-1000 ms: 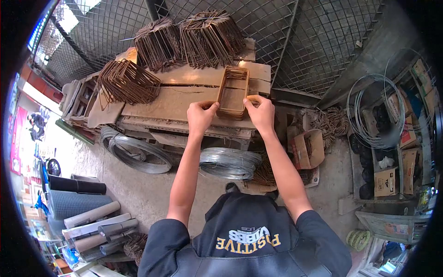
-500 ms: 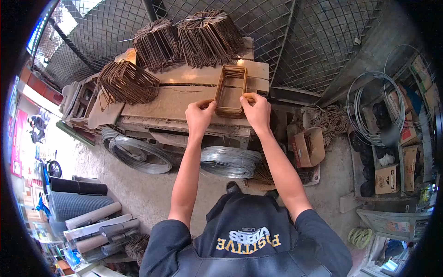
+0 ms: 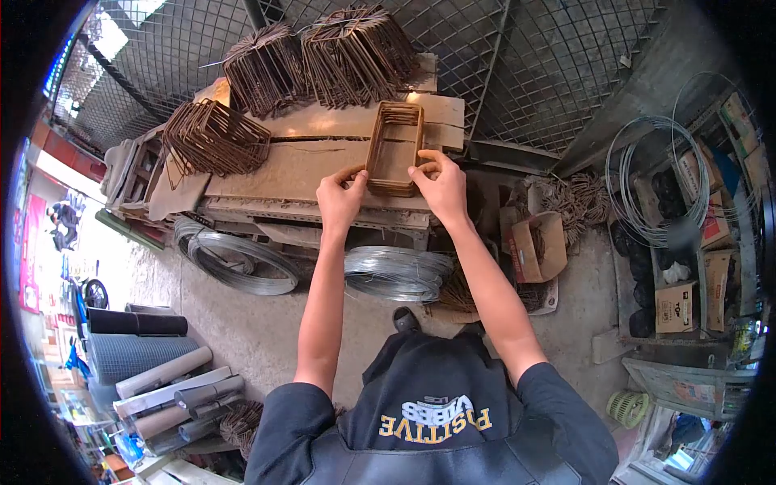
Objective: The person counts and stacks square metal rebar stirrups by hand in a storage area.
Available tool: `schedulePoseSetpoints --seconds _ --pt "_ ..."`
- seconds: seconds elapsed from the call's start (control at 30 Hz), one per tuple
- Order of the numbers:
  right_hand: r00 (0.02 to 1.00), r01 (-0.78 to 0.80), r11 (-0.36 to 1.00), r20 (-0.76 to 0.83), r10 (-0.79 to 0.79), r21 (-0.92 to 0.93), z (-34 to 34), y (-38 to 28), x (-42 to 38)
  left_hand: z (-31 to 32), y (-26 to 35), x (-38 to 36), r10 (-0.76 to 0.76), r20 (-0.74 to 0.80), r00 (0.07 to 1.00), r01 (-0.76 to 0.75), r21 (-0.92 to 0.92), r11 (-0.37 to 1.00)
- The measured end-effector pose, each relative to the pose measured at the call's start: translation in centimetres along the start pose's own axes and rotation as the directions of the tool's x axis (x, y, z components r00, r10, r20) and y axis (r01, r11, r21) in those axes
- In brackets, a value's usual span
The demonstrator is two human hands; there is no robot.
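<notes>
A small stack of rusty rectangular wire frames (image 3: 375, 149) rests on the wooden bench (image 3: 299, 174), its long sides pointing away from me. My left hand (image 3: 341, 196) pinches the stack's left side near its front corner. On the right side, my right hand (image 3: 440, 184) has thumb and fingers closed on the frames. Farther left on the bench lies a leaning pile of similar bent frames (image 3: 214, 139). Two taller bundles of frames, one at the back left (image 3: 265, 69) and one at the back centre (image 3: 360, 58), stand against the mesh.
Coils of grey wire (image 3: 396, 273) lie below the bench's front edge, with another coil (image 3: 242, 263) to the left. An open cardboard box (image 3: 539, 249) stands at right. Rolls of mesh (image 3: 141, 356) fill the lower left. Wire mesh fencing (image 3: 558, 73) rises behind.
The bench and bundles sit slightly higher and farther left in view. Both hands remain on the stack's sides, with little change in their grip.
</notes>
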State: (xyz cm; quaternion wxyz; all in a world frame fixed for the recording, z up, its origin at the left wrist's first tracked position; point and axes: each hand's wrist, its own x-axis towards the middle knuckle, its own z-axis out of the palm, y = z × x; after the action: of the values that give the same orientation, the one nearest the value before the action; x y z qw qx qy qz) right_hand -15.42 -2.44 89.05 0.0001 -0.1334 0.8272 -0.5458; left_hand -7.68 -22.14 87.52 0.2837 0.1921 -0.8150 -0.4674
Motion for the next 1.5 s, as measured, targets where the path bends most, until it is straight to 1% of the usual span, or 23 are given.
schedulePoseSetpoints --seconds 0.13,0.2,0.23,0.3,0.33,0.4,0.53,0.57,0.6,0.7,0.73,0.8,0.87,0.93,1.03,1.13,1.2,1.23,1.33,1.37,1.4,1.47,1.5 --pt "0.999 0.047 0.994 0.009 -0.048 0.102 -1.2 1.2 -1.0 0.2 0.7 -1.2 -0.095 0.017 0.995 0.093 0.083 0.992" --pt "0.998 0.069 0.979 0.0 -0.07 0.191 -2.9 2.7 -2.1 0.6 1.1 -2.4 0.038 -0.067 0.997 -0.033 0.078 0.996" --pt "0.999 0.016 0.969 0.027 -0.023 0.246 -4.1 3.6 -2.8 0.9 1.4 -3.1 0.037 -0.058 0.998 -0.032 0.08 0.996" --pt "1.0 0.005 0.979 -0.004 -0.004 0.206 -6.7 6.0 -4.2 1.5 2.1 -4.8 0.044 -0.155 0.987 -0.037 0.048 0.998" --pt "1.0 0.002 0.986 -0.031 0.004 0.165 -8.1 7.6 -4.9 2.0 2.3 -5.9 0.043 -0.149 0.988 -0.035 0.052 0.998" --pt "0.995 -0.086 0.983 -0.037 0.093 0.162 -10.9 10.7 -6.3 3.2 2.8 -8.2 0.125 -0.225 0.966 -0.118 0.046 0.992" --pt "0.977 -0.189 0.966 -0.062 0.203 0.176 -16.8 18.0 -9.3 6.7 4.5 -14.3 0.079 -0.119 0.99 -0.079 0.003 0.997" --pt "0.972 -0.198 0.962 -0.09 0.218 0.19 -18.2 19.7 -10.0 7.6 4.3 -15.6 0.165 -0.106 0.981 -0.162 0.036 0.986" --pt "0.968 -0.214 0.958 -0.092 0.235 0.19 -19.6 21.0 -10.7 8.6 4.5 -17.0 0.158 -0.09 0.983 -0.155 0.038 0.987" --pt "0.934 -0.311 0.92 -0.101 0.342 0.24 -23.5 24.5 -12.7 11.3 4.0 -21.4 -0.093 0.024 0.995 0.092 0.051 0.995" --pt "0.928 -0.327 0.914 -0.1 0.359 0.24 -24.5 25.8 -13.4 12.3 3.6 -22.8 -0.102 0.038 0.994 0.1 0.058 0.993" --pt "0.915 -0.354 0.903 -0.111 0.389 0.244 -25.9 28.2 -14.5 14.2 3.3 -25.1 -0.244 0.109 0.964 0.246 -0.007 0.969" --pt "0.908 -0.378 0.898 -0.098 0.407 0.224 -27.0 30.1 -15.5 16.4 3.5 -27.1 -0.258 0.113 0.959 0.263 -0.029 0.964" --pt "0.901 -0.402 0.892 -0.082 0.425 0.207 -27.4 32.3 -16.6 17.9 3.2 -28.8 -0.283 0.16 0.946 0.276 0.064 0.959" --pt "0.857 -0.51 0.842 0.015 0.516 0.175 -27.5 34.2 -18.0 20.2 2.4 -30.7 -0.292 0.203 0.935 0.28 0.087 0.956" --pt "0.846 -0.533 0.832 0.071 0.529 0.154 -26.3 35.9 -19.0 22.0 1.3 -32.0 -0.338 0.264 0.903 0.307 0.153 0.939" --pt "0.806 -0.592 0.8 0.087 0.585 0.097 -25.2 37.2 -19.9 23.1 0.4 -32.8 -0.421 0.327 0.846 0.394 0.15 0.907" --pt "0.797 -0.603 0.792 0.1 0.595 0.094 -24.2 38.1 -20.3 23.5 -0.7 -33.3 -0.407 0.36 0.839 0.364 0.185 0.913" --pt "0.765 -0.642 0.763 0.124 0.632 0.072 -21.9 39.7 -20.9 25.0 -4.4 -35.1 -0.432 0.399 0.809 0.382 0.203 0.902" --pt "0.747 -0.659 0.751 0.133 0.652 0.022 -21.1 40.3 -21.1 25.2 -6.0 -35.5 -0.514 0.447 0.732 0.449 0.252 0.857" --pt "0.726 -0.676 0.736 0.145 0.672 -0.031 -20.3 41.1 -21.7 25.3 -7.9 -36.4 -0.525 0.448 0.723 0.457 0.259 0.851" --pt "0.743 -0.653 0.755 0.145 0.653 -0.052 -17.5 44.9 -23.4 26.4 -12.0 -37.5 -0.579 0.468 0.668 0.521 0.262 0.812" --pt "0.732 -0.66 0.747 0.16 0.663 -0.075 -15.9 47.1 -24.2 27.3 -13.8 -37.6 -0.579 0.468 0.668 0.524 0.256 0.812"
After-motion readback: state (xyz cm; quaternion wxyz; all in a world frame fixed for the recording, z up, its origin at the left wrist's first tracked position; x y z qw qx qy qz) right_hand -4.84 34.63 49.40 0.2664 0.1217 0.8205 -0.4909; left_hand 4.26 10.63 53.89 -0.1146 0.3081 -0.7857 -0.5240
